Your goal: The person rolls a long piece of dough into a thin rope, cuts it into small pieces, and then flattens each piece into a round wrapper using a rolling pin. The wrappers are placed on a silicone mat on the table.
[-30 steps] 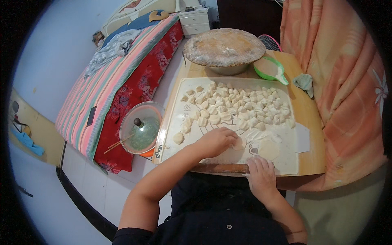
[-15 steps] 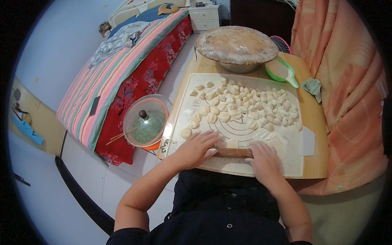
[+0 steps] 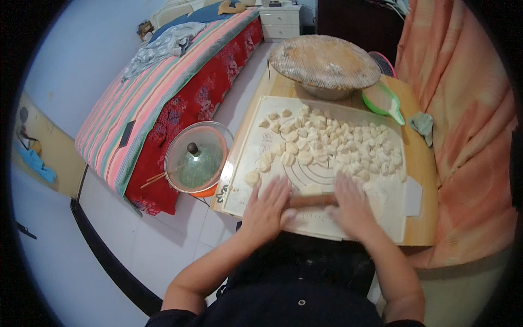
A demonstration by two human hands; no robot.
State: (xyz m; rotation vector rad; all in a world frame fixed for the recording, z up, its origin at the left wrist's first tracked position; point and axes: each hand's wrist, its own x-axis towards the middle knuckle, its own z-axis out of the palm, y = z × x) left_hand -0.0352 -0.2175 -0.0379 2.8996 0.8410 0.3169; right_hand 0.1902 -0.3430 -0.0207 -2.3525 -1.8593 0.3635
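A brown wooden rolling pin (image 3: 313, 201) lies crosswise near the front of a floured, pale kneading mat (image 3: 348, 229). My left hand (image 3: 267, 210) rests flat over its left end, fingers spread and pointing away from me. Over the right end lies my right hand (image 3: 351, 206), somewhat blurred, its fingers stretched out. Both palms hide the pin's ends. Just beyond the pin's middle a flat piece of dough (image 3: 312, 189) shows, partly covered by it. Many small floured dough lumps (image 3: 348, 141) are spread over the far half of the mat; a flattened one (image 3: 252, 177) sits near my left fingertips.
At the table's back stands a bowl (image 3: 327, 92) under a round floured lid of stalks (image 3: 327, 60). Beside it are a green scoop (image 3: 384, 103) of flour and a grey cloth (image 3: 421, 126). Left, a glass-lidded pot (image 3: 196, 163) stands near a striped bed (image 3: 147, 103). A curtain (image 3: 457, 136) hangs right.
Both hands have pushed slightly forward, their fingers now straighter and reaching past the pin. The view has shifted a little. The dough lumps stay in place on the mat.
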